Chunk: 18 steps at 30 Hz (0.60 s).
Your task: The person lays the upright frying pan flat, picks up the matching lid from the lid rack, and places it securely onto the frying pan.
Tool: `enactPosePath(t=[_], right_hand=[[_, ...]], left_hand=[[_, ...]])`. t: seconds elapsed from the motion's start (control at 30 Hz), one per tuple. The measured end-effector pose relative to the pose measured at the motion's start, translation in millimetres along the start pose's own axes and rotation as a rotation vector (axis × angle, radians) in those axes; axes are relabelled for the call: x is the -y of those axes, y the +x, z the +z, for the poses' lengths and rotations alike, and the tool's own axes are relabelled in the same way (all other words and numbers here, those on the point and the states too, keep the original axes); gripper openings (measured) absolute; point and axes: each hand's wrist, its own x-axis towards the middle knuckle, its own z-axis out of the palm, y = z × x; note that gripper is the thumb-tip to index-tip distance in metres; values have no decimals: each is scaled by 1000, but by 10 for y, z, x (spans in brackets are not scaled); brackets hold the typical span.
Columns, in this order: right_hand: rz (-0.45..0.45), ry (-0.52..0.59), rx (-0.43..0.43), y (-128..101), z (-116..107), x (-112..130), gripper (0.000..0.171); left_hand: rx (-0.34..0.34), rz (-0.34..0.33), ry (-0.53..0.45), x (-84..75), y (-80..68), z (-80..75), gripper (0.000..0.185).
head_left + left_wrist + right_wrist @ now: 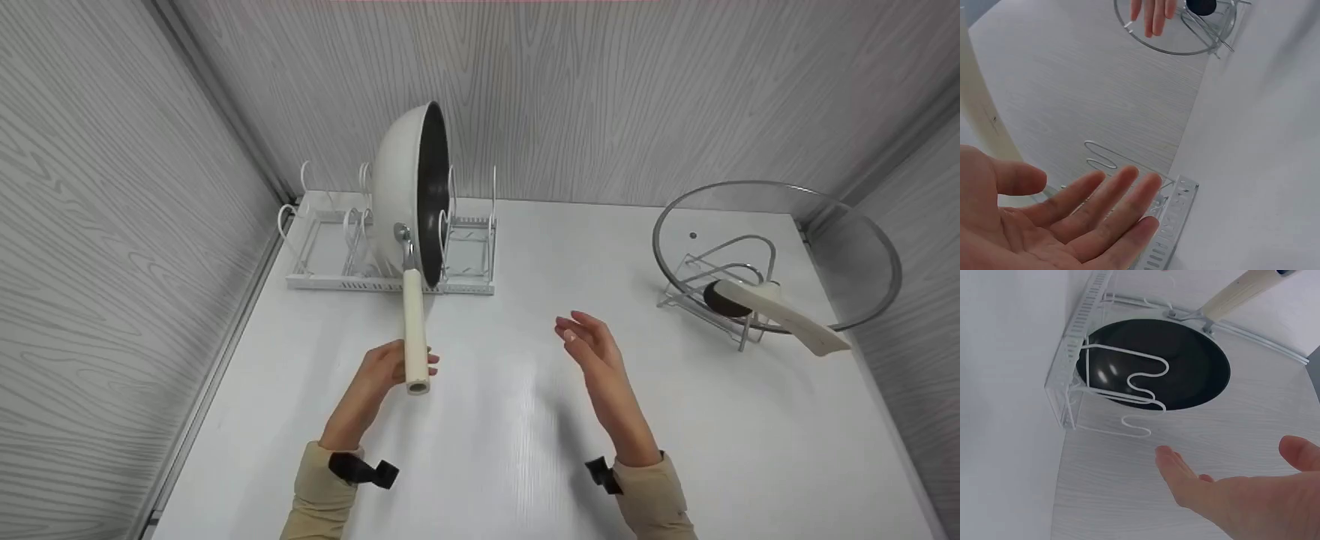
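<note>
A white frying pan (396, 176) with a dark inside stands on edge in a white wire rack (322, 283). Its cream handle (414, 322) points toward me. Just behind and under that handle is my left hand (384, 365), partly hidden by it in the head view. In the left wrist view, the fingers (1114, 225) of this hand are spread and loosely extended, gripping nothing. Over the table to the right of the pan hovers my right hand (600, 360), its fingers relaxed and holding nothing. The right wrist view shows the pan's dark inside (1151, 354) beyond that hand.
At the right, a clear glass lid (825, 225) with a metal rim leans in a small wire stand (705, 315). A black knob and a long cream piece (787, 319) jut out from it. Grey wood-grain panels (562, 97) enclose the white table (495, 435).
</note>
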Motion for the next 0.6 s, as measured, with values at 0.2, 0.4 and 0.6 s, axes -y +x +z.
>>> enactPosePath(t=[0.2,0.4,0.6], right_hand=[[44,142,39,55,290,-60,49],[122,259,165,26,574,-171,51],[253,432,256,-1,793,-229,52]], left_hand=[[43,-45,-275,-44,-44,-191,50],[43,-45,-460,-131,-77,-266,50],[100,-92,-581,-257,13,-225,60]])
